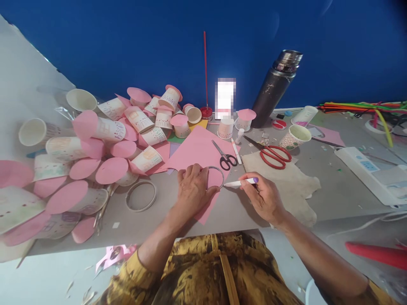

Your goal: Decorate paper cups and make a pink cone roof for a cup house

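Before a blue wall (143,46) stretches a grey table (340,195), its left side heaped with white paper cups (140,120), many wearing pink paper brims; their coloured hand-drawn marks are too small to read. A pointed pink paper sheet (197,146) lies at the centre, partly under the left hand. A tall black metal flask (273,93) with a silver top leans behind; a white plastic power strip (365,173) carries a blue label, unreadable here. The left hand (193,184) presses a thin grey ring (222,174) onto the sheet, fingers together, thumb apart; I cannot tell whether they grip its edge. The right hand (262,197) has thumb and fingers clamped on a slim white marker with a purple end (237,184), tip at the ring's right rim. Right of the flask, a green-patterned paper cup (288,137) shows its pale green inside.
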A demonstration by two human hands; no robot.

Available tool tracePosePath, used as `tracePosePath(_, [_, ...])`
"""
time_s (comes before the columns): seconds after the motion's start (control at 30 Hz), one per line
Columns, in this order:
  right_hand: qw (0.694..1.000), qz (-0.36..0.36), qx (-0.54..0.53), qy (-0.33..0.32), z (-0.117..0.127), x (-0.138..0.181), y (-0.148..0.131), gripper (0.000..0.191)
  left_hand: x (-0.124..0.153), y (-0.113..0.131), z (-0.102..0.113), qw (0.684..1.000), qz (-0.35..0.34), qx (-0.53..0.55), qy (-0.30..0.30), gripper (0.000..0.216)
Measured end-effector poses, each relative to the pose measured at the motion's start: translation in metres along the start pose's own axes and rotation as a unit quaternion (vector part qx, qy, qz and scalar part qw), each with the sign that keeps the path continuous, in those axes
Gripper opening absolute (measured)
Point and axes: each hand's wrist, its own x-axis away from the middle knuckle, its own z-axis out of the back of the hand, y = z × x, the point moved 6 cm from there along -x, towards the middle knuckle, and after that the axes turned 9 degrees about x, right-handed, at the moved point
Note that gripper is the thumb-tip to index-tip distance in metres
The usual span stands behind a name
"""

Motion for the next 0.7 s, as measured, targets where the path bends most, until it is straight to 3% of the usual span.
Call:
tracePosePath(0.17, [0.997,0.009,0.005,0.073,0.02,-0.006,-0.004,0.034,-0.001,0.001,0.001,1.0,-0.002,-0.004,-0.007,0.045])
tracePosePath(0.27, [0.996,0.029,-0.01,0.082,0.028,-0.023,-0.012,0.034,-0.001,0.002,0.002,1.0,-0.002,-0.017,-0.011,0.045])
tracePosePath(0.47, [0.991,0.129,0.012,0.034,0.023,-0.064,-0.04,0.033,0.005,0.018,0.006,0.998,-0.013,-0.061,0.002,0.037])
tracePosePath(0.7, [0.99,0.12,-0.031,-0.062,-0.013,-0.118,-0.061,0.039,0.009,0.036,0.004,0.996,-0.008,-0.085,-0.026,0.019])
